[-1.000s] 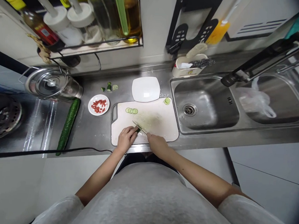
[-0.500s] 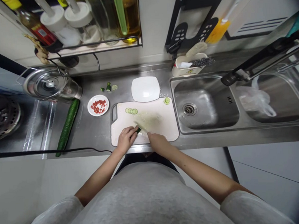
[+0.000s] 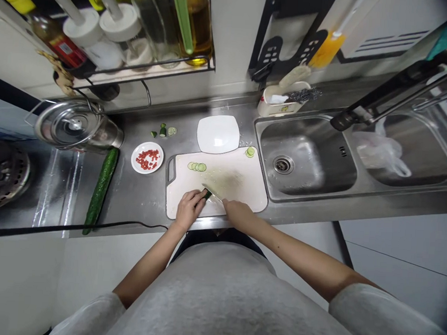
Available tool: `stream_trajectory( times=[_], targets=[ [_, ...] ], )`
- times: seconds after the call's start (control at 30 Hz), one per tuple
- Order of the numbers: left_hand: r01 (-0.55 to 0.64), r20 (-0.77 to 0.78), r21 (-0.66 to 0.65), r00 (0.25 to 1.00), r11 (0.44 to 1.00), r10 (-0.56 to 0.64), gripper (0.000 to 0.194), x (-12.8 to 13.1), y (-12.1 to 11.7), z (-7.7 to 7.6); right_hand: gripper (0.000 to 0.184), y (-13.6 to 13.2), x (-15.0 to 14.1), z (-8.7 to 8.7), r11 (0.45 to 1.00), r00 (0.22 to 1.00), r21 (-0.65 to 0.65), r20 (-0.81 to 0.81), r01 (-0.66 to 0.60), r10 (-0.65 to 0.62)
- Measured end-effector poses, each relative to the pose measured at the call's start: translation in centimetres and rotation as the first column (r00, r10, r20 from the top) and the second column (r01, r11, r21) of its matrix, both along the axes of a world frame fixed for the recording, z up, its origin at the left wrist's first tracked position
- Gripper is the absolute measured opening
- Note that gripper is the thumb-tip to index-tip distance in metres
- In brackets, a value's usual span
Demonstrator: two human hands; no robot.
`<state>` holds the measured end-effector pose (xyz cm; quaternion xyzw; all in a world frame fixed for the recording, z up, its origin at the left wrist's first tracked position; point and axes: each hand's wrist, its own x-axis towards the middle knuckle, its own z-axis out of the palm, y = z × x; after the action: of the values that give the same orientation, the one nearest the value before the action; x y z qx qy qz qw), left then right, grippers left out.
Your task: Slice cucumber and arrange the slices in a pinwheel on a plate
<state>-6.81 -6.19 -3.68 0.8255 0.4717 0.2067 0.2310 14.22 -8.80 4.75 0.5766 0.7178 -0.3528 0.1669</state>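
Observation:
A white cutting board (image 3: 241, 188) lies on the steel counter in front of me. My left hand (image 3: 189, 209) is curled over a short piece of cucumber (image 3: 207, 194) at the board's near edge. My right hand (image 3: 238, 213) is closed on a knife (image 3: 212, 192), whose blade rests against the cucumber piece. A few cucumber slices (image 3: 196, 166) lie at the board's far left, and more slices (image 3: 250, 151) sit at its far right corner.
A white square plate (image 3: 218, 133) sits behind the board. A small dish of red bits (image 3: 147, 157), a whole cucumber (image 3: 101, 188) and a lidded steel pot (image 3: 76, 126) are to the left. Cucumber ends (image 3: 163, 131) lie nearby. A double sink (image 3: 306, 157) is right.
Both hands stay at the cucumber piece; the knife has shifted slightly along it. Nothing else has moved.

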Motion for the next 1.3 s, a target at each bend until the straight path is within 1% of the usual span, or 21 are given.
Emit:
stream_trajectory(
  times=[0.13,0.33,0.5,0.6,0.67,0.77,0.87,0.97,1.1,1.2,1.3],
  targets=[
    [0.003,0.000,-0.007,1.000,1.000,-0.003,0.033,0.0,0.0,0.0,0.041,0.1,0.0,-0.3,1.000,1.000,0.011,-0.002,-0.007,0.007],
    [-0.002,-0.009,0.002,1.000,1.000,0.002,0.033,0.0,0.0,-0.1,0.034,-0.2,-0.1,-0.5,1.000,1.000,0.030,0.010,0.001,-0.001],
    [-0.004,-0.004,-0.005,1.000,1.000,0.004,0.032,0.0,0.0,0.0,0.034,0.0,-0.3,-0.6,1.000,1.000,0.010,0.023,0.001,-0.001],
    [-0.012,-0.006,-0.002,1.000,1.000,0.012,0.032,0.0,-0.1,0.0,0.031,0.3,-0.6,-0.8,1.000,0.999,-0.012,0.035,0.008,-0.008],
    [-0.016,-0.016,-0.001,1.000,1.000,0.016,0.032,0.1,-0.1,0.0,0.029,0.4,-0.8,-1.0,1.000,0.999,-0.020,0.051,0.017,-0.016],
    [-0.019,-0.061,-0.002,0.998,1.000,0.019,0.034,0.1,-0.2,0.2,0.028,0.0,-0.9,-1.5,0.999,0.998,0.006,0.058,0.039,-0.040],
    [-0.028,-0.146,-0.001,0.989,1.000,0.027,0.035,0.4,-0.4,0.7,0.027,-0.5,-0.6,-1.8,0.997,0.997,0.055,0.041,0.056,-0.059],
    [-0.063,-0.216,-0.011,0.975,0.998,0.059,0.036,0.8,-0.6,1.4,0.027,-0.6,0.2,-1.7,0.993,0.997,0.104,0.051,0.060,-0.066],
    [-0.115,-0.223,-0.031,0.969,0.993,0.105,0.039,1.1,-1.2,1.8,0.035,-0.1,1.8,-1.1,0.970,0.984,0.233,0.141,0.075,-0.110],
    [-0.134,-0.188,-0.042,0.974,0.990,0.124,0.039,1.1,-1.7,1.7,0.043,0.1,3.0,-1.0,0.921,0.965,0.389,0.228,0.036,-0.134],
    [-0.163,-0.123,-0.055,0.980,0.985,0.156,0.039,1.0,-2.2,1.6,0.045,0.0,4.1,-1.5,0.829,0.952,0.559,0.262,-0.018,-0.156]
  ],
)
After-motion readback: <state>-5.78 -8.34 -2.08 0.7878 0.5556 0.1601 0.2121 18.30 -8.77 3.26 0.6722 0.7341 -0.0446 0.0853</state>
